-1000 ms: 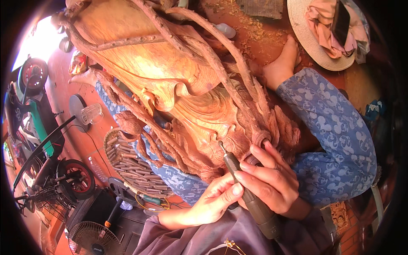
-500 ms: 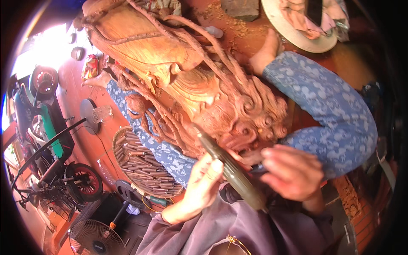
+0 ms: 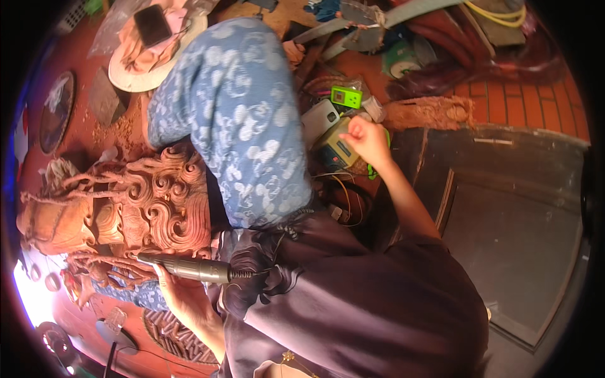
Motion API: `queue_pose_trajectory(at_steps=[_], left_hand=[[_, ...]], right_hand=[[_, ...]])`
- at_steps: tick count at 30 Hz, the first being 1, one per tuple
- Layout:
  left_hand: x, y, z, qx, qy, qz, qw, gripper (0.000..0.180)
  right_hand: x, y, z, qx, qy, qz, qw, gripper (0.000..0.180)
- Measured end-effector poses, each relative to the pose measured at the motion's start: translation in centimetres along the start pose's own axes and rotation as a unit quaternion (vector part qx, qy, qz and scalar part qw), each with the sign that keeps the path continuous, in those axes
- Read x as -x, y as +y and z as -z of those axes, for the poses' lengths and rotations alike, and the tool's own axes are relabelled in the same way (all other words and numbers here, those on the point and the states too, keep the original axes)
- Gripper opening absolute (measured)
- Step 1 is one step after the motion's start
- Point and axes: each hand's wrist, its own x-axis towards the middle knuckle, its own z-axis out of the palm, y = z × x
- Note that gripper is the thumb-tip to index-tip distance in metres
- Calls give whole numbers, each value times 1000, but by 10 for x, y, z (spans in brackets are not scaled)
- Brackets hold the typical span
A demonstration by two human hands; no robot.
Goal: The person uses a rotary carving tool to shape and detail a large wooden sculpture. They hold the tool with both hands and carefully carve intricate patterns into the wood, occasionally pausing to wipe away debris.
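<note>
My left hand (image 3: 187,302) holds a dark, pen-shaped rotary carving handpiece (image 3: 195,269), its thumb and fingers around the front part. The narrow tip points left, and a spring-like sleeve runs from the back end toward my dark shirt. Beside it on the left lies a large carved wooden piece (image 3: 179,220) with deep scrolls and branch-like strands. My right arm is stretched out to the far right. There my right hand (image 3: 367,140) is curled just over a beige control box (image 3: 340,148); whether its fingertips grip anything on the box is hidden.
A white phone (image 3: 320,121) and a bright green handheld device (image 3: 346,97) sit by the box. Another wood carving (image 3: 435,113) lies farther right. A basket of wooden-handled chisels (image 3: 176,337) stands lower left. A dark panel (image 3: 510,233) fills the right side.
The view has swung to the right. My right hand has left the handpiece area and reached out to the beige box. My left hand still holds the handpiece, now pointing left.
</note>
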Motion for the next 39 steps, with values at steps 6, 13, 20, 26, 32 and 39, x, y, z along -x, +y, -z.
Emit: queue_pose_trajectory(at_steps=[6, 13, 20, 26, 32, 39], left_hand=[[18, 3, 4, -23, 2, -42, 999, 37], [30, -9, 12, -156, 65, -43, 985, 32], [23, -8, -6, -10, 39, 47, 998, 31], [5, -1, 0, 11, 5, 69, 998, 31], [-31, 3, -7, 13, -53, 75, 996, 31], [-52, 16, -17, -80, -35, -34, 996, 27]], right_hand=[[27, 51, -65, 202, -84, -14, 976, 27], [41, 97, -100, 299, -75, 12, 951, 37], [38, 110, -96, 276, -96, 12, 956, 28], [22, 57, -66, 277, -20, 13, 961, 19], [-42, -141, 10, -154, 118, 135, 972, 19], [-13, -311, -57, -246, -508, 125, 816, 72]])
